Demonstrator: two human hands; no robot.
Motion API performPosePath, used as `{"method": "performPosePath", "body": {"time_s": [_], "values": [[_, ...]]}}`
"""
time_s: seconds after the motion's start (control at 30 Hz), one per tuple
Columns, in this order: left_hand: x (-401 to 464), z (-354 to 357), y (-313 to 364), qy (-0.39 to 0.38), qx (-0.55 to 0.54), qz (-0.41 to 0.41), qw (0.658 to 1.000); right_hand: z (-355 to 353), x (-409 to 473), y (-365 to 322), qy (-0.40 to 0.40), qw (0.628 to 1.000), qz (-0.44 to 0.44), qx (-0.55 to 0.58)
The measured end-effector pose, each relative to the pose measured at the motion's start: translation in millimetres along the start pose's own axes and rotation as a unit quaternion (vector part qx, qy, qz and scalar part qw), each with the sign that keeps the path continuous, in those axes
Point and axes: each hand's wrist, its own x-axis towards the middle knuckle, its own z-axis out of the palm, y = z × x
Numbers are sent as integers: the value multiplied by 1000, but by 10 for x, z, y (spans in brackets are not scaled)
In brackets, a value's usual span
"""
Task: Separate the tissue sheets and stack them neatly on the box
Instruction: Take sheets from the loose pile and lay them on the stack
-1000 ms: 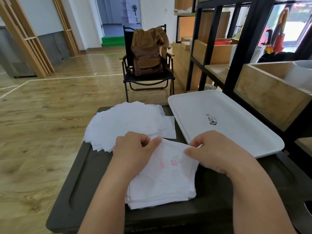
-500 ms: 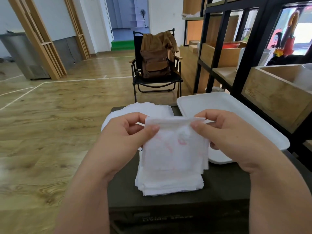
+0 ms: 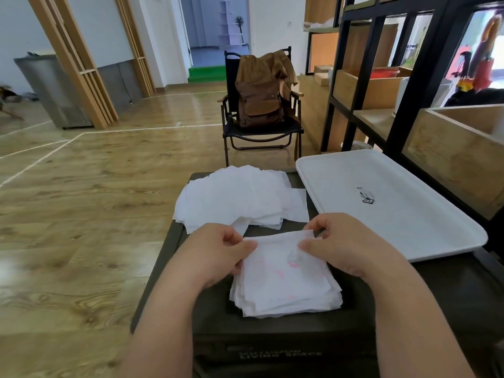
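A white top sheet [image 3: 283, 266] with faint pink and grey print is seen at lower centre, on a white stack [image 3: 289, 298]. A second white pile [image 3: 237, 197] is seen above it. The box [image 3: 272, 331] beneath is dark olive-black, with pale lettering on its front edge. A white tray [image 3: 409, 214] at right is marked by a small black figure. A black chair [image 3: 261, 132] at upper centre is covered by a brown backpack [image 3: 261, 102]. The floor [image 3: 81, 200] is of light brown wood grain, crossed by white lines. Black framing is shown on the shelf [image 3: 365, 64] at upper right.
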Motion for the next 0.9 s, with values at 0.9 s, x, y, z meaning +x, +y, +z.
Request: {"method": "performPosePath", "body": {"time_s": [0.9], "values": [[453,105,-112,278,62,212,935,142,200,-147,143,976,-105,127]]}}
